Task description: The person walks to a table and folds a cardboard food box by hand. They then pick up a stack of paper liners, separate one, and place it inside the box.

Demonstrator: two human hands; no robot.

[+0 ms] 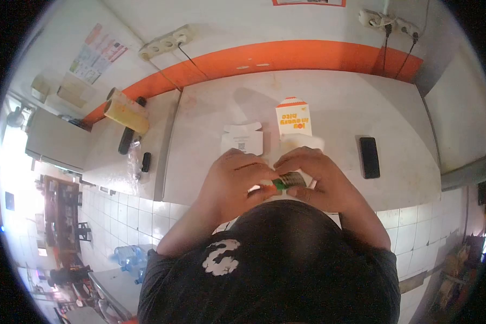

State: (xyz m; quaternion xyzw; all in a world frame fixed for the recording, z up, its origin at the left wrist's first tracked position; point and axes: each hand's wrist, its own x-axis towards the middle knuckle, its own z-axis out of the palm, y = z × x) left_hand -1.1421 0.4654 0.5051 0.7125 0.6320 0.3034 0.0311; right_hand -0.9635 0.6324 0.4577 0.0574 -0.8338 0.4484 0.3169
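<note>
Close to my body at the table's front edge, my left hand (240, 181) and my right hand (316, 178) meet around a small green and striped item (292, 180). The fingers of both hands are closed on it, and they partly hide it. Just beyond my left hand lies an opened white box (242, 139) with small print and a square code. A white and yellow carton (294, 120) with an orange edge and lettering lies beyond my right hand, with a pale flap or paper (302, 142) nearer to me.
A black phone (369, 157) lies on the table (210, 108) to the right. On the left surface are yellowish rolls (126, 112), clear plastic (133, 167) and small black objects. Power strips hang on the wall. Blue water bottles (130, 258) are at lower left.
</note>
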